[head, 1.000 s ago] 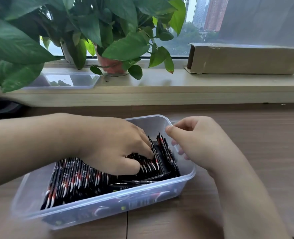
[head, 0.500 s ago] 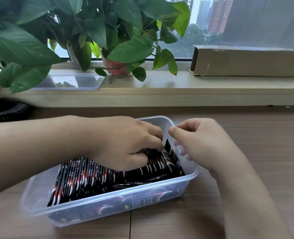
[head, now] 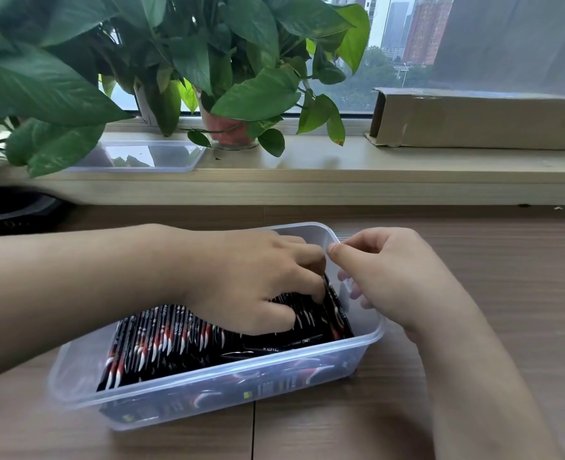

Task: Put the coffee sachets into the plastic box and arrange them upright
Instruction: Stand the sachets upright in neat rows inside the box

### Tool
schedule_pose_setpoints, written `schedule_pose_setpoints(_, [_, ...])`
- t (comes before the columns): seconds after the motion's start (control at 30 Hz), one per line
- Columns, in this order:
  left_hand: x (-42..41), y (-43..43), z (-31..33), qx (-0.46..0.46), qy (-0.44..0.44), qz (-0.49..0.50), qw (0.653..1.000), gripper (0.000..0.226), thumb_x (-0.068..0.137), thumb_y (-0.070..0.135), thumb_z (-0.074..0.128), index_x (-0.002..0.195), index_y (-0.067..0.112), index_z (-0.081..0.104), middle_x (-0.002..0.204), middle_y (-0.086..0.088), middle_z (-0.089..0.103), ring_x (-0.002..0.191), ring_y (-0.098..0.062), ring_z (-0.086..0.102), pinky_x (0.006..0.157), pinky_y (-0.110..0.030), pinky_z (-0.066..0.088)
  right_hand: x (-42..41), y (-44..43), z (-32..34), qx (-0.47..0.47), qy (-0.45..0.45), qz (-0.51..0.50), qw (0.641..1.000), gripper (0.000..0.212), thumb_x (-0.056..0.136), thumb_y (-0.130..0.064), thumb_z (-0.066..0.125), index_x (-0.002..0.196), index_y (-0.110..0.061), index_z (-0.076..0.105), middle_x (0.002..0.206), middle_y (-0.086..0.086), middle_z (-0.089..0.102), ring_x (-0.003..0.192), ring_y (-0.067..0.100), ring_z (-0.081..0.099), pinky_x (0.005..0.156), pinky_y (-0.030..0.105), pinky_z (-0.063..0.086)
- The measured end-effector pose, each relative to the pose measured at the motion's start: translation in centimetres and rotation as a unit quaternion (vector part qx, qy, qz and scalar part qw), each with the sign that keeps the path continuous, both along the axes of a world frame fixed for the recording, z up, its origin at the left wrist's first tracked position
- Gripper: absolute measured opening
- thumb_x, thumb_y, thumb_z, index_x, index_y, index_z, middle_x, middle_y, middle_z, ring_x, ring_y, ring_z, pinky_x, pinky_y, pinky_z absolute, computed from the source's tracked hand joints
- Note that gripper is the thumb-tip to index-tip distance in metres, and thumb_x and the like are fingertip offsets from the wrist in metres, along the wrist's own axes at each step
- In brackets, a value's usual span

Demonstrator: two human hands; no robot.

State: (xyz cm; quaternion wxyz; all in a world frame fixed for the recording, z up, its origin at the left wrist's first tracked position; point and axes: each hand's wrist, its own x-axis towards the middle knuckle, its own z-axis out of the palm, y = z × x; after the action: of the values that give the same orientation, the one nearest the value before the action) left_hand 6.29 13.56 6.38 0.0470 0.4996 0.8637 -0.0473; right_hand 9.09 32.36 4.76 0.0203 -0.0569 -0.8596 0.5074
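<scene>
Where wooden table [head: 473, 293] meets windowsill [head: 340, 171], left hand [head: 241, 280] grips coffee sachets [head: 174, 340], right hand [head: 394, 277] pinches the plastic box [head: 75, 370]

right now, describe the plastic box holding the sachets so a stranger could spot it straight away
Start at the wooden table below the windowsill: the plastic box lies on it, with the left hand inside it and the right hand gripping its right end. Unlike the clear tray up on the windowsill, it is packed with black, red and white coffee sachets.
</scene>
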Motion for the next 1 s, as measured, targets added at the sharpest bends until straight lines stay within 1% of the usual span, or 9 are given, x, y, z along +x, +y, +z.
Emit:
schedule_pose_setpoints(0.07, [-0.1, 0.4, 0.0, -0.020, -0.009, 0.002, 1.000, 0.062, 0.074, 0.048, 0.029, 0.128, 0.032, 0.056, 0.126, 0.007, 0.056, 0.115, -0.014, 0.048, 0.097, -0.040, 0.043, 0.0, 0.0, 0.0, 0.001, 0.001, -0.001, 1.000, 0.020, 0.082, -0.037, 0.069, 0.074, -0.019, 0.073, 0.069, 0.001, 0.074, 0.061, 0.016, 0.063, 0.072, 0.044, 0.058])
schedule_pose_setpoints(0.13, [-0.2, 0.7, 0.0, -0.043, -0.005, -0.002, 0.999, 0.064, 0.075, 0.049, 0.026, 0.130, 0.033, 0.055, 0.128, 0.007, 0.056, 0.115, -0.014, 0.047, 0.098, -0.041, 0.043, -0.1, 0.0, -0.1, 0.001, 0.002, -0.003, 1.000, 0.020, 0.082, -0.037, 0.069, 0.073, -0.019, 0.073, 0.068, 0.000, 0.073, 0.061, 0.015, 0.063, 0.072, 0.044, 0.058])
schedule_pose_setpoints(0.3, [-0.5, 0.5, 0.4, -0.054, -0.013, -0.001, 0.998, 0.061, 0.077, 0.049, 0.022, 0.109, 0.027, 0.068, 0.109, 0.006, 0.059, 0.105, -0.012, 0.048, 0.094, -0.039, 0.044, 0.0, 0.0, -0.1, -0.001, 0.004, -0.003, 1.000, 0.022, 0.082, -0.037, 0.069, 0.072, -0.018, 0.073, 0.068, 0.000, 0.073, 0.061, 0.015, 0.063, 0.073, 0.043, 0.058])
schedule_pose_setpoints(0.43, [-0.6, 0.6, 0.3, -0.092, 0.012, 0.000, 0.996, 0.065, 0.075, 0.052, 0.018, 0.111, 0.030, 0.068, 0.108, 0.010, 0.059, 0.109, -0.010, 0.048, 0.097, -0.038, 0.041, 0.0, 0.0, 0.0, -0.003, 0.006, -0.002, 1.000, 0.022, 0.083, -0.035, 0.069, 0.070, -0.017, 0.072, 0.066, -0.001, 0.073, 0.060, 0.013, 0.062, 0.073, 0.042, 0.058])
schedule_pose_setpoints(0.57, [-0.7, 0.4, 0.0, -0.079, 0.012, 0.002, 0.997, 0.068, 0.074, 0.052, 0.018, 0.117, 0.031, 0.066, 0.117, 0.010, 0.060, 0.116, -0.010, 0.047, 0.099, -0.038, 0.041, 0.0, -0.1, 0.0, -0.001, 0.009, -0.002, 1.000, 0.022, 0.083, -0.034, 0.069, 0.069, -0.017, 0.072, 0.065, -0.001, 0.073, 0.060, 0.014, 0.062, 0.073, 0.043, 0.058])
schedule_pose_setpoints(0.67, [-0.6, -0.2, -0.1, -0.071, -0.007, 0.005, 0.997, 0.076, 0.075, 0.050, 0.020, 0.137, 0.025, 0.055, 0.133, 0.006, 0.058, 0.128, -0.012, 0.043, 0.107, -0.038, 0.038, -0.1, -0.1, 0.0, -0.003, 0.009, -0.001, 1.000, 0.022, 0.083, -0.034, 0.069, 0.069, -0.017, 0.073, 0.064, -0.001, 0.072, 0.060, 0.014, 0.062, 0.073, 0.043, 0.058])
schedule_pose_setpoints(0.73, [-0.4, -0.4, -0.1, -0.074, -0.020, 0.009, 0.997, 0.079, 0.074, 0.050, 0.020, 0.143, 0.025, 0.048, 0.142, 0.006, 0.053, 0.134, -0.011, 0.037, 0.112, -0.038, 0.034, -0.1, -0.1, 0.0, -0.006, 0.009, -0.001, 1.000, 0.022, 0.082, -0.035, 0.069, 0.069, -0.018, 0.073, 0.064, -0.002, 0.072, 0.061, 0.014, 0.062, 0.074, 0.043, 0.058])
schedule_pose_setpoints(0.9, [-0.4, 0.1, -0.1, -0.063, -0.047, 0.008, 0.997, 0.070, 0.072, 0.048, 0.023, 0.130, 0.028, 0.055, 0.133, 0.005, 0.053, 0.127, -0.014, 0.040, 0.106, -0.040, 0.037, -0.2, -0.2, -0.1, -0.006, 0.011, -0.004, 1.000, 0.022, 0.082, -0.035, 0.069, 0.070, -0.018, 0.073, 0.065, -0.001, 0.072, 0.060, 0.014, 0.063, 0.072, 0.044, 0.058])
schedule_pose_setpoints(1.0, [-0.9, 0.3, -0.1, -0.049, -0.073, 0.004, 0.996, 0.065, 0.071, 0.048, 0.026, 0.120, 0.025, 0.061, 0.122, 0.007, 0.060, 0.121, -0.014, 0.045, 0.102, -0.041, 0.041, -0.1, -0.1, -0.1, -0.008, 0.010, -0.003, 1.000, 0.022, 0.082, -0.036, 0.070, 0.070, -0.018, 0.073, 0.065, -0.001, 0.073, 0.059, 0.014, 0.063, 0.071, 0.042, 0.058])
